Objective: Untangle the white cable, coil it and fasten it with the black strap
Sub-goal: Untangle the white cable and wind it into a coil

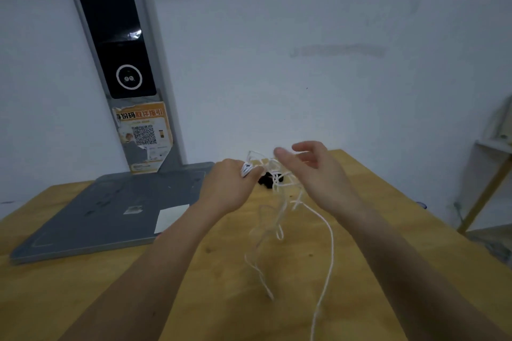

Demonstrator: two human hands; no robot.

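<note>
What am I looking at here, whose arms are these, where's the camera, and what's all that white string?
The one picture comes from a camera worn on a person's head, looking down at their own bare arms. The left hand grips a bunched part of a white cable, which trails in tangled loops onto the wooden table. The right hand hovers open by the tangle. A black strap sits in the tangle. At left, a grey stand with a dark screen rests on the table.

Under your grip the table (pixel 360 202) is matt, knotty wood. The cable (pixel 329 232) you pinch looks like smooth white plastic. Left of it, a matt grey stand (pixel 110 210) carries a glossy black panel (pixel 110 8).
</note>
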